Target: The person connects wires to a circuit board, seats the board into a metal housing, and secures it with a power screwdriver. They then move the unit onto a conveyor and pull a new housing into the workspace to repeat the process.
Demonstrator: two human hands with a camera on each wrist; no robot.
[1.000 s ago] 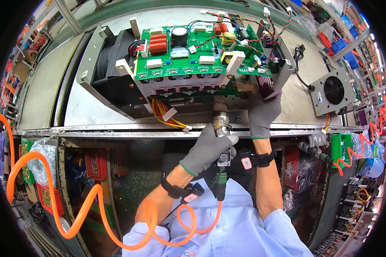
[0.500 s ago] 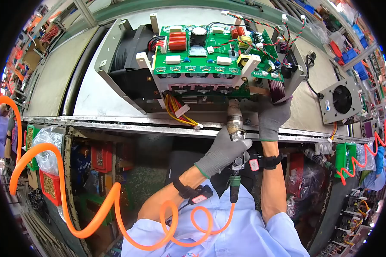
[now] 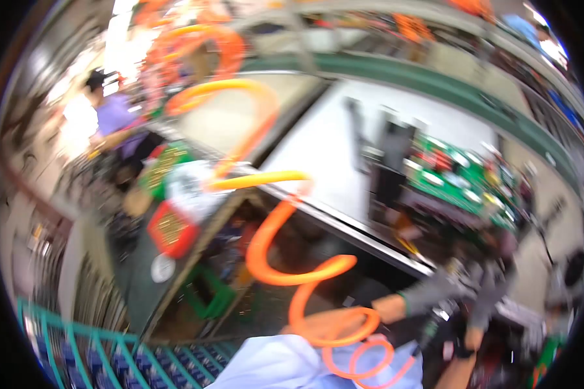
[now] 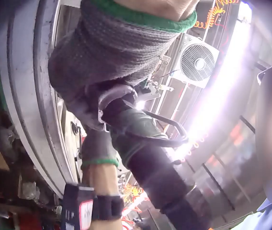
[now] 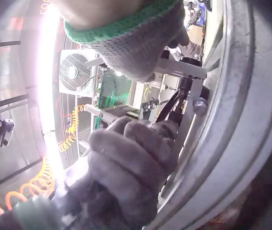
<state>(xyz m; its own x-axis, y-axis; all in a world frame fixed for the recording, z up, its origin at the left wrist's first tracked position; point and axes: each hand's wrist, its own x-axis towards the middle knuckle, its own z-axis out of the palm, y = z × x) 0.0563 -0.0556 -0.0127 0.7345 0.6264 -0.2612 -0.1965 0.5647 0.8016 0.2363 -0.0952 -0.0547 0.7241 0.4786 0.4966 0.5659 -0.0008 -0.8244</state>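
Left of the chassis [image 3: 388,185], loops of orange air hose [image 3: 269,275] hang in front of the metal bench edge [image 3: 363,233] and run down past a light blue sleeve toward the driver.

At the chassis itself: it sits on the bench, green circuit board [image 3: 444,181] on top, its long side set along the bench edge and slanting down to the right.

Just off the near side of the chassis, toward its right-hand part, is the left hand [image 3: 431,292], gloved, fingers curled round the driver [image 4: 157,177]. Main relation: the driver's long axis runs across that near side, not along it; hose end toward the person's body, front end pointing up at the chassis. Head view is badly smeared, so whether the nose touches anything there is probably not safe to call. The left hand is the nearer one to the driver, being on it.

Right of the driver, close by the chassis's near right corner, is the right hand [image 3: 490,292], also gloved, raised beside the left. The hands are close together; contact between them can't be confirmed. Its fingertips are hidden, so can't tell whether it grips anything.

Farther right of the chassis, a dark round fan [image 3: 568,269], blurred.
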